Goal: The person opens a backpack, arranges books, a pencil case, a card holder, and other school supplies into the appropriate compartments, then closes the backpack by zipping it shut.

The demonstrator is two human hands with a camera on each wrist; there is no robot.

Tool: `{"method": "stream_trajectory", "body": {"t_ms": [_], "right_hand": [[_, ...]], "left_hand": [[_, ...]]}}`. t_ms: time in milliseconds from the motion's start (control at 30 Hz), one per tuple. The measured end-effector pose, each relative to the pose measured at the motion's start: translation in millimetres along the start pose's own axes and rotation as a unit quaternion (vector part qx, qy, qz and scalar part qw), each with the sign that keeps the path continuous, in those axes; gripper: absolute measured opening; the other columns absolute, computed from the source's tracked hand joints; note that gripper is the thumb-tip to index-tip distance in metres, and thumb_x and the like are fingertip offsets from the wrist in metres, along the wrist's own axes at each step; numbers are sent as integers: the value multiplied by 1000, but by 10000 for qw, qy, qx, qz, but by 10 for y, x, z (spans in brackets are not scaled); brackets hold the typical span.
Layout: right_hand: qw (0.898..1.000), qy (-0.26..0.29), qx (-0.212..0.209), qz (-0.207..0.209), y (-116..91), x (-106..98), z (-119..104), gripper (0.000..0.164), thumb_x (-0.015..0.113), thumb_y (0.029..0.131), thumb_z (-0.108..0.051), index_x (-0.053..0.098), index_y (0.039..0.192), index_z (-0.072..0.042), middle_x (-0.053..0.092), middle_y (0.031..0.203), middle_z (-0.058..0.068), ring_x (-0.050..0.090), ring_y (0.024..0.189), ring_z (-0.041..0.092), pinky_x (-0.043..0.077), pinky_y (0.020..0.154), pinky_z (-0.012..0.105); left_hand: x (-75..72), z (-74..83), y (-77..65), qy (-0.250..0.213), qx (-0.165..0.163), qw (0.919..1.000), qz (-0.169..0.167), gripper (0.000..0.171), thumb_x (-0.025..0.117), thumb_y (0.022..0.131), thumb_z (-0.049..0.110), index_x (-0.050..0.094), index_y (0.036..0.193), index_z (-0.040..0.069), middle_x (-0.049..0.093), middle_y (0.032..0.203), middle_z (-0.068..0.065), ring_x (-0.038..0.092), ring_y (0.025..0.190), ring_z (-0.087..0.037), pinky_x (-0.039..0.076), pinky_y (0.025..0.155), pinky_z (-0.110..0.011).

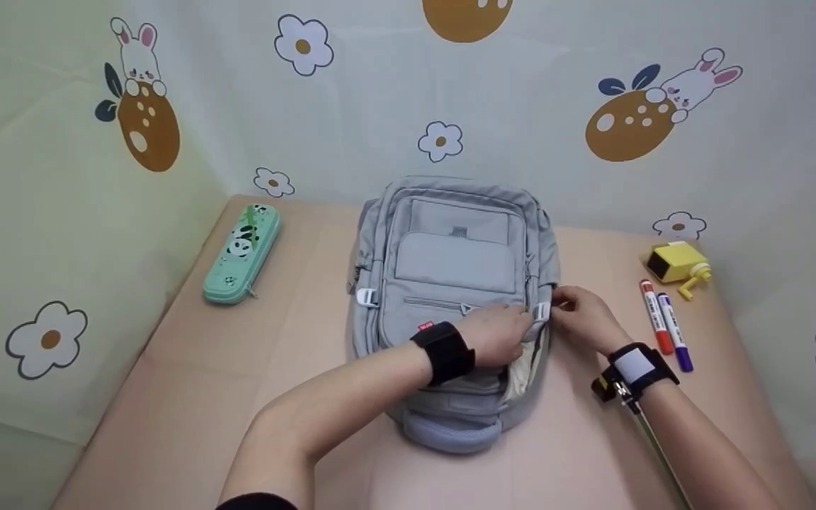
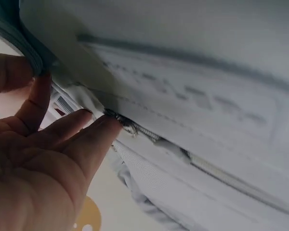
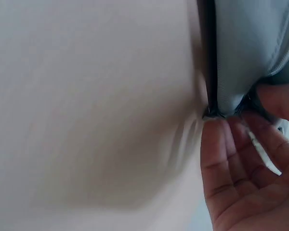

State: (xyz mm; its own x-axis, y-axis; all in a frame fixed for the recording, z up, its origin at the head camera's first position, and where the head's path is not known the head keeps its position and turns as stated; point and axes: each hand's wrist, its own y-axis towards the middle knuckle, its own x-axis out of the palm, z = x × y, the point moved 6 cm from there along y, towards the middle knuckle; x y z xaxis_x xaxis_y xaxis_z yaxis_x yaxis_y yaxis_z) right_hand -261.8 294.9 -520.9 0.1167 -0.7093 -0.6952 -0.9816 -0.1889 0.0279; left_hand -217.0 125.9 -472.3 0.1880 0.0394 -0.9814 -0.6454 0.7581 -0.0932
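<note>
Backpack (image 1: 459, 262), grey, lying on a peach-coloured table (image 1: 295, 340) in front of a person, its padded handle (image 1: 454, 433) pointing toward them. Along its right edge, near the handle, a gap shows cream lining (image 1: 519, 373); the rest of the main compartment looks closed, so the bag seems only partly unfastened. Whether the zip is being opened or drawn shut, one moment cannot tell.

The left hand (image 1: 496, 334) reaches across the front, thumb and finger pinching the bag's edge, its other fingertips beside a zip slider (image 2: 129, 129). The right hand (image 1: 585, 319) grips the bag's side just beyond a pale buckle (image 1: 541, 312); a thin pale strip (image 3: 265, 156) lies against its fingers.

Everything else sits outside the bag: a mint panda pencil case (image 1: 241, 255) at left; a red marker (image 1: 656, 316), a purple marker (image 1: 676, 333) and a yellow crank-handled device (image 1: 678, 262) at right. The bag's contents are hidden.
</note>
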Motion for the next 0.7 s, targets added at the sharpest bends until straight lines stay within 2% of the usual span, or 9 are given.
{"method": "stream_trajectory", "body": {"t_ms": [100,200,300,567,700], "right_hand": [[9998,-36,47,183,17,13,23,27,66,92,-2,67,116,9,67,110,24,64,100,38,51,87,45],[9977,-449,37,516,36,15,12,23,65,90,-2,70,110,7,64,106,23,62,97,38,49,87,49],[9947,-785,61,669,67,26,-19,20,65,89,-5,70,104,8,60,103,23,60,94,40,48,86,53],[9954,-753,414,434,108,73,-34,18,59,94,-6,65,105,8,68,102,25,63,98,45,47,91,57],[9948,-765,439,501,108,60,-55,19,61,91,-5,69,103,7,70,97,23,64,94,43,49,88,56]], "left_hand": [[-11,-56,21,-576,-71,9983,-24,21,64,95,20,63,113,8,64,110,-3,62,100,-20,50,91,-31],[-42,-106,27,-1093,-159,9938,-116,13,62,97,19,60,104,9,62,101,-1,60,91,-18,51,85,-31],[-64,-138,30,-1376,-244,9899,-226,10,62,97,19,57,98,10,58,93,0,57,83,-18,51,77,-32],[-43,-150,40,-1338,-323,9904,-127,9,62,96,20,57,93,12,56,88,1,56,78,-18,49,71,-32],[-39,-143,50,-1253,-312,9916,-61,9,62,95,19,57,92,12,57,89,1,56,78,-18,50,71,-33]]}}
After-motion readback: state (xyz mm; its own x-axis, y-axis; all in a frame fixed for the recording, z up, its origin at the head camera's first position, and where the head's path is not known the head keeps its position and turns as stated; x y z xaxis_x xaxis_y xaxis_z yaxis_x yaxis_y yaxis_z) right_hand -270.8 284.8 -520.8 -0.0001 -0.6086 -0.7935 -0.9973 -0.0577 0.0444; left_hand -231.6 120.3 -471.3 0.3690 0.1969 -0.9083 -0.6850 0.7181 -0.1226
